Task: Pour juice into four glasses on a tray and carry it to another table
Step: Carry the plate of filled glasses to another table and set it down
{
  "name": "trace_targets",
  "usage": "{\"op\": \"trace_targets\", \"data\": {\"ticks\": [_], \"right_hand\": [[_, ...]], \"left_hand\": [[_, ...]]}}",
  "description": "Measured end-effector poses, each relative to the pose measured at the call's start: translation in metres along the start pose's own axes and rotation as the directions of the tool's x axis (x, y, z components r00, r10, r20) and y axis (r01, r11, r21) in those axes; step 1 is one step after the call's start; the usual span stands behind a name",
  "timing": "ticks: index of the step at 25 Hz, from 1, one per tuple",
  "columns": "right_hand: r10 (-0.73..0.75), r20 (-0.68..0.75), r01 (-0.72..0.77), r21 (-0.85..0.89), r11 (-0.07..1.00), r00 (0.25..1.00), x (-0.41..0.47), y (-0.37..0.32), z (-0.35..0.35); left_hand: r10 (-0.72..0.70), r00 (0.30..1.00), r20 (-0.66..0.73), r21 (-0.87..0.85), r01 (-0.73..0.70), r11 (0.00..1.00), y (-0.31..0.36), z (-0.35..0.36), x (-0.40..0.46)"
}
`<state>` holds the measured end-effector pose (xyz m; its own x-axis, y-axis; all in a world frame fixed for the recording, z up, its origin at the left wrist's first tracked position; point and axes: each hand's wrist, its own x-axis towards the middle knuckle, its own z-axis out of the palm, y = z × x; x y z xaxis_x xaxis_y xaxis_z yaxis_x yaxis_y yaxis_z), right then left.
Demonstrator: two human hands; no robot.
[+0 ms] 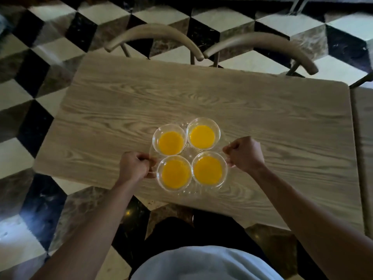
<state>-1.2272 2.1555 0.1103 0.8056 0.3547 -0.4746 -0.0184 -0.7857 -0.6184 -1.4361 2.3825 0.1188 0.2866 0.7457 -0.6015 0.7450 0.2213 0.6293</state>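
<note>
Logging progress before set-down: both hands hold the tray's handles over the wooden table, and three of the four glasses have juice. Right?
Not quite. The head view shows juice in all four glasses. The rest holds: left hand and right hand hold the tray by its handles over the wooden table.

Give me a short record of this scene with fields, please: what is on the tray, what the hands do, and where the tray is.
tray: clear glass, over the near part of the wooden table
glasses: four, each holding orange juice
left hand: grips the tray's left handle
right hand: grips the tray's right handle
beyond the table: two chairs
</note>
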Motion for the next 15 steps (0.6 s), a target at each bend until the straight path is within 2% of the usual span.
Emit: {"op": "trace_targets", "data": {"ticks": [6,15], "right_hand": [[0.056,-0.047,-0.054,0.046,0.997,0.997,0.027,-0.003,-0.007],[0.160,-0.117,-0.146,0.116,0.982,0.980,0.042,-0.015,0.014]], "left_hand": [[0.009,1.000,0.025,0.036,-0.010,0.999,0.032,0.016,0.033],[0.127,0.987,0.099,0.160,-0.142,0.977,0.066,0.011,0.090]]}}
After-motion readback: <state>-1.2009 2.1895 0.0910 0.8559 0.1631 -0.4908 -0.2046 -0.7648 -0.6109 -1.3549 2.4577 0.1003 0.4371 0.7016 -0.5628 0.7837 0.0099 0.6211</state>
